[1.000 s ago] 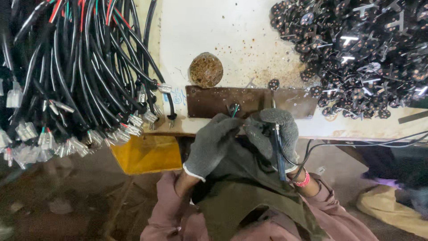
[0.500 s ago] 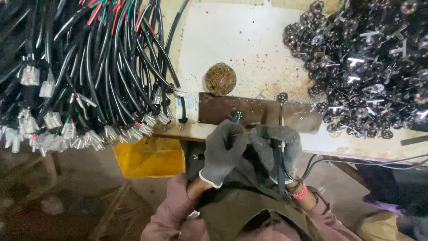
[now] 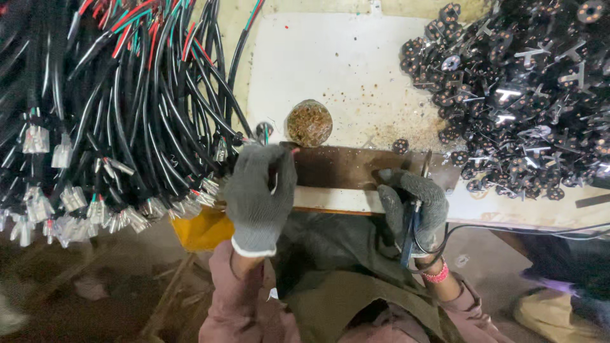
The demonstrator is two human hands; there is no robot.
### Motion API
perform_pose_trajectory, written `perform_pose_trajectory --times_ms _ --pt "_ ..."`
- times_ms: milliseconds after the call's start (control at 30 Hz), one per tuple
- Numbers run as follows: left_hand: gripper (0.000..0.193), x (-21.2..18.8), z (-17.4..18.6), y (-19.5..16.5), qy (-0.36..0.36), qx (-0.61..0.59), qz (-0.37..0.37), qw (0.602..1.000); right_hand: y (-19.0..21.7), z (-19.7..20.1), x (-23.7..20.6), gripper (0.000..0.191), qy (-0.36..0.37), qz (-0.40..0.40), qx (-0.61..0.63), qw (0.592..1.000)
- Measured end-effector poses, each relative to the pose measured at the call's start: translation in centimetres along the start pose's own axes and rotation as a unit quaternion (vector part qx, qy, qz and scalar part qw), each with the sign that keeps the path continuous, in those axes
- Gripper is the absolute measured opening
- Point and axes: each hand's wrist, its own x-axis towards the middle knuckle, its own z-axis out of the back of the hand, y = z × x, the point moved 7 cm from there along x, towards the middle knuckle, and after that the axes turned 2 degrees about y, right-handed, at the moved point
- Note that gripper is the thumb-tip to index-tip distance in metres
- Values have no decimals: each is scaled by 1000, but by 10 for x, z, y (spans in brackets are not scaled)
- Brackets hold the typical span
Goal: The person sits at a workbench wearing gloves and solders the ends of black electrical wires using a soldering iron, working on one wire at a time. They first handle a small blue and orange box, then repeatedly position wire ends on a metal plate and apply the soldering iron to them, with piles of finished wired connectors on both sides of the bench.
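White bench (image 3: 330, 63), soldering iron (image 3: 412, 222) upright

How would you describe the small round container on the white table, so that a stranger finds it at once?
Start at the white table top, between the hanging black cables and the heap of black metal parts. Near its front edge, just behind the brown metal strip, stands the round container. It alone is filled with brownish crumbs.
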Motion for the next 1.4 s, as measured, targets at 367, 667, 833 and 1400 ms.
perform_pose_trajectory --times_ms 367,667,833,1400 --pt "12 -69 -98 12 364 -238 105 894 5 -20 4 37 119 22 -110 986" --pt "20 -50 -65 -21 224 -80 -92 967 12 -19 8 33 115 52 -53 991" --pt "22 -49 -73 -19 185 -51 -116 975 7 -13 2 33 70 66 -46 994" --pt "24 -44 -69 -15 167 -125 -92 974 11 -21 12 41 71 49 -68 994"
